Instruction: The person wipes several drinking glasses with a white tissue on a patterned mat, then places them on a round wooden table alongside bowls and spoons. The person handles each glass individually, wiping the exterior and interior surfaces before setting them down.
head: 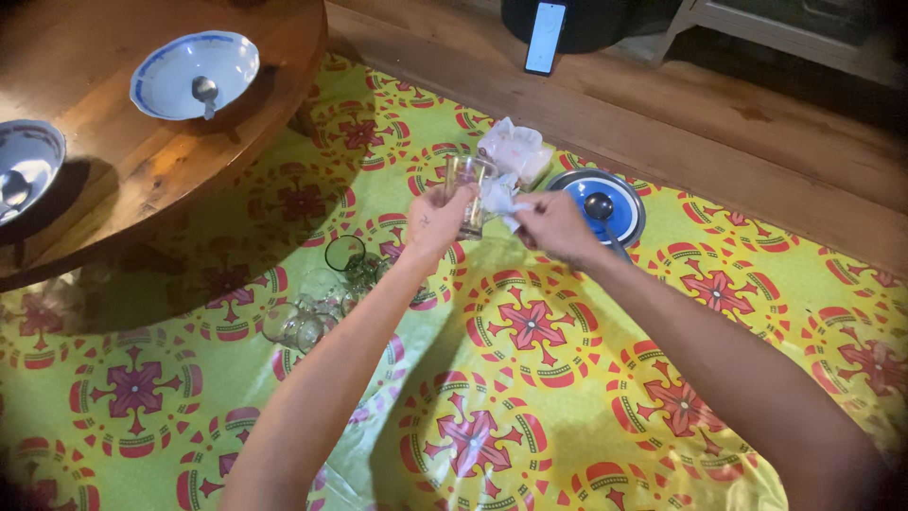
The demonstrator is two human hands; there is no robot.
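My left hand [437, 216] grips a clear drinking glass [467, 189], held upright above the patterned mat. My right hand [553, 225] pinches a crumpled white tissue [501, 196] pressed against the side of the glass. Just beyond the glass lies a white and pink tissue pack [515, 149]. A blue plate with a spoon [602, 205] sits on the mat right behind my right hand.
Several empty glasses [322, 298] stand on the green and yellow floral mat [530, 397] to my left. A round wooden low table [142, 161] at the left carries two white bowls with spoons [194, 74]. A phone [546, 36] leans upright beyond the wooden floor.
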